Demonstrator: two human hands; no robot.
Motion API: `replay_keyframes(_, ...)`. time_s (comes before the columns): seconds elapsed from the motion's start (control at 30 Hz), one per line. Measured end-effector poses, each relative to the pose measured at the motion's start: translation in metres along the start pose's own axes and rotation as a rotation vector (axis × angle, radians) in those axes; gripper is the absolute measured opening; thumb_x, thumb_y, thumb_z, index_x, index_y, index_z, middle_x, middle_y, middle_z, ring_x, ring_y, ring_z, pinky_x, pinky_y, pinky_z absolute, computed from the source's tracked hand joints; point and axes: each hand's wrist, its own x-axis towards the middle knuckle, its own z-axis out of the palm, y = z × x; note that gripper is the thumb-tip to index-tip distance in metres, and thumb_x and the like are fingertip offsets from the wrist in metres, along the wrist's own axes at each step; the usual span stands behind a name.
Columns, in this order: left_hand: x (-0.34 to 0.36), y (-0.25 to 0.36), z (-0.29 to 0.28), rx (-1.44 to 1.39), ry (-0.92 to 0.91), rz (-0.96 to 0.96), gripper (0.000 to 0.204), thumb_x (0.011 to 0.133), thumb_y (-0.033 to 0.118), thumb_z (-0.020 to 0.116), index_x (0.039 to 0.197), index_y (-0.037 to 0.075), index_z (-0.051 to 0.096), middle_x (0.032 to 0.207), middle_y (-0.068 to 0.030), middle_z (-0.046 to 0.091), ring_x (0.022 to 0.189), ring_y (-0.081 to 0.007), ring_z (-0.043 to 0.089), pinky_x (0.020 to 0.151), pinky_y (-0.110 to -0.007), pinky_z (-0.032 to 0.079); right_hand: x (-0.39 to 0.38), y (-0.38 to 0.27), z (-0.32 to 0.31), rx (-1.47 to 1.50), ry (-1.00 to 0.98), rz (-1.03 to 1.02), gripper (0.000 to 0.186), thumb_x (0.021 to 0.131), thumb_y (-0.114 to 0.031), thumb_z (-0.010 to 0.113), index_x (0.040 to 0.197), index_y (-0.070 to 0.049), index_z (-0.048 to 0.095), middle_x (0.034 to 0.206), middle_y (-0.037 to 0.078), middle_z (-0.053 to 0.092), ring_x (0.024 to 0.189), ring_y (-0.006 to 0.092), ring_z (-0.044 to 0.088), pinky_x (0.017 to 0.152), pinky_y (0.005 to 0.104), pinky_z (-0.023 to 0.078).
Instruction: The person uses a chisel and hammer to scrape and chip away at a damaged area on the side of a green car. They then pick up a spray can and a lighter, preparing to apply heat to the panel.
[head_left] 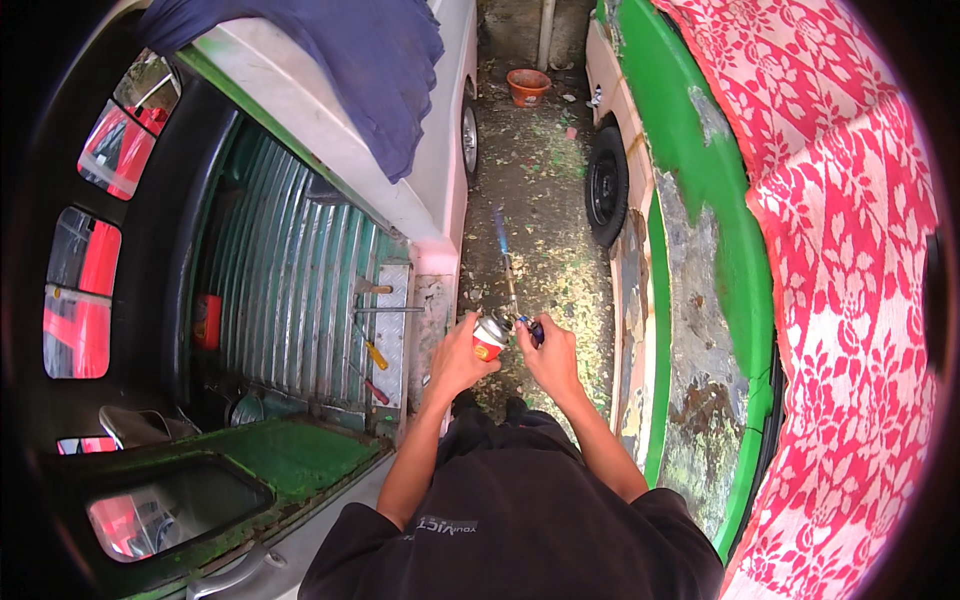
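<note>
My left hand (455,360) is wrapped round a gas canister (486,347) with a white top and a red and yellow body. A blowtorch (512,285) with a long thin metal tube points away from me, and a blue flame (501,232) comes from its far end. My right hand (552,362) is closed on the torch's dark handle (537,333), fingers near the fittings by the canister top. Exactly how canister and torch join is too small to make out.
Left, an open vehicle with a ribbed metal floor (290,260); a yellow-handled screwdriver (376,355) and other tools lie at its edge. Right, a green panel (740,240) with stripped patches, a tyre (605,187) and red patterned cloth (840,300). Paint flakes and an orange pot (528,88) are on the ground.
</note>
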Motion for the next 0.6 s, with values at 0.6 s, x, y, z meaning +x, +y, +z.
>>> replay_keyframes(0.6, 0.011, 0.026, 0.001, 0.038, -0.014, 0.074, 0.074, 0.056, 0.019, 0.081, 0.119, 0.005, 0.046, 0.107, -0.0179, 0.061, 0.097, -0.0386, 0.059, 0.079, -0.046, 0.049, 0.003, 0.009, -0.012, 0.082, 0.071, 0.182, 0.037, 0.088, -0.023, 0.061, 0.064, 0.004, 0.055, 0.046, 0.014, 0.045, 0.040, 0.0199, 0.043, 0.044, 0.0375, 0.035)
